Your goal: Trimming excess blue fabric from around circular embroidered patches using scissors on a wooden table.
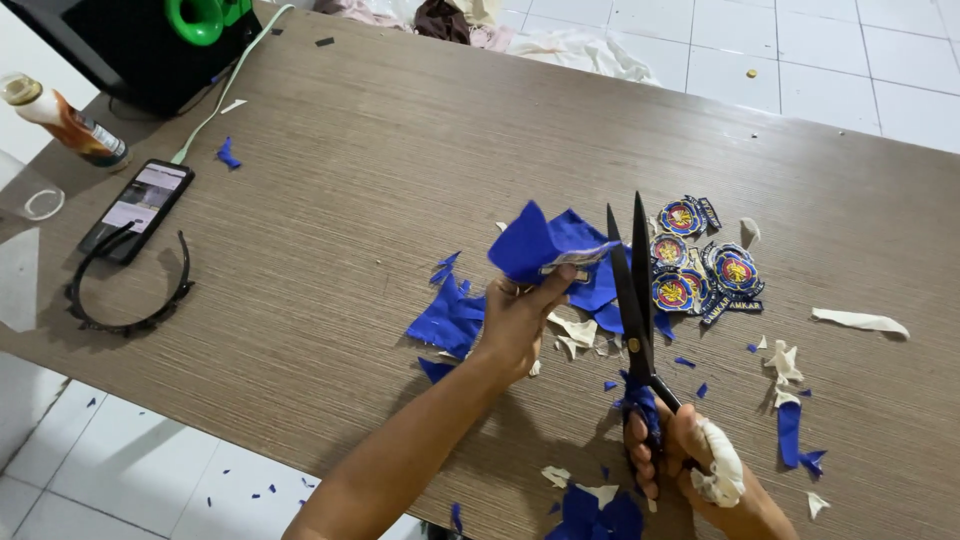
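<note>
Head view: my left hand (520,320) pinches a crumpled blue fabric piece (545,245) just left of the long black scissors (632,290); my right hand (690,455) grips their handles, blades nearly closed, pointing away over the brown table (350,150).

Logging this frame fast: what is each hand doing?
Left hand: closed, holding blue fabric.
Right hand: closed on the black scissors.

My left hand (520,320) pinches a blue cloth piece (545,245) above the counter (350,200). My right hand (700,465), thumb wrapped in white, holds black scissors (632,290), blades slightly parted beside the cloth. Round patches (700,270) lie just right; blue scraps (450,315) lie left.
</note>
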